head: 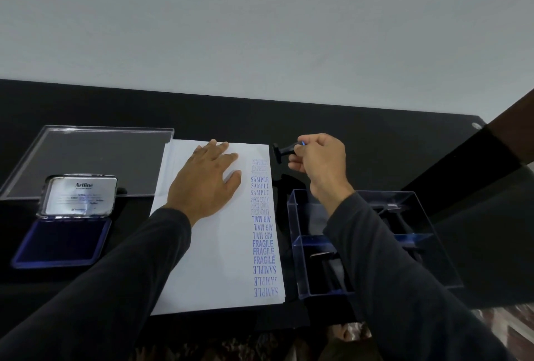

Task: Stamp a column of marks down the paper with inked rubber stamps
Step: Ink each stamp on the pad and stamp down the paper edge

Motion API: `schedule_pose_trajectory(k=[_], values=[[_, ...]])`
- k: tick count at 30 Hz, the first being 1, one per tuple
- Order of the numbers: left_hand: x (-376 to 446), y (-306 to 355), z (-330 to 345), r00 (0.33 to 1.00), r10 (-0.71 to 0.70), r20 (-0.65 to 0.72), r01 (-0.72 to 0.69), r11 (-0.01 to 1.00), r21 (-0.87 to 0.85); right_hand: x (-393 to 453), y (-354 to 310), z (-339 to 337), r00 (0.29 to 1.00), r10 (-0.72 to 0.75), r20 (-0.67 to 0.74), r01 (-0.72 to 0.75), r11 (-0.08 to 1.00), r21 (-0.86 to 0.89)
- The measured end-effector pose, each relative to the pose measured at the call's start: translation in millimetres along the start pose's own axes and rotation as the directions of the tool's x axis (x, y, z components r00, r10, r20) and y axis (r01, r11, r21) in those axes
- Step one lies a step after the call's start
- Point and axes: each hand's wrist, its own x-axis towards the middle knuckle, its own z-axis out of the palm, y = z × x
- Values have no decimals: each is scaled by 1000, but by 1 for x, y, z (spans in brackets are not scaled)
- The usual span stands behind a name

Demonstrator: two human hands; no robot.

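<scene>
The left hand [206, 180] lies flat, fingers spread, on the paper [213, 259] in the middle of the black bench [346, 129]. The right hand [320, 164] pinches a black stamp [284, 151] by its handle, held sideways in the air just beyond the paper's top right corner. A column of blue marks [263, 228] runs down the paper's right edge. An open ink pad [65, 238] sits at the left, a clear box [306, 216] at the right.
</scene>
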Motion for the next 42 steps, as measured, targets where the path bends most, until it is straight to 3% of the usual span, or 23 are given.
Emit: schedule_pose_trajectory(k=[14,19,23,33,42], values=[[-13,39,-10,998,-55,2,55,997,-58,-30,-1,-37,991,-127,-42,127,992,12],[-27,88,-18,987,44,-156,-72,982,-177,-44,0,-68,988,-130,-89,132,991,27],[-31,125,-22,975,142,-171,-166,976,-140,-55,1,-96,981,-135,-139,139,990,21],[-44,181,-3,953,290,-81,-298,947,-118,-69,25,-157,954,-122,-272,89,987,-130],[-50,185,14,953,297,-60,-301,949,-94,-65,38,-169,970,-196,-142,129,916,-380]])
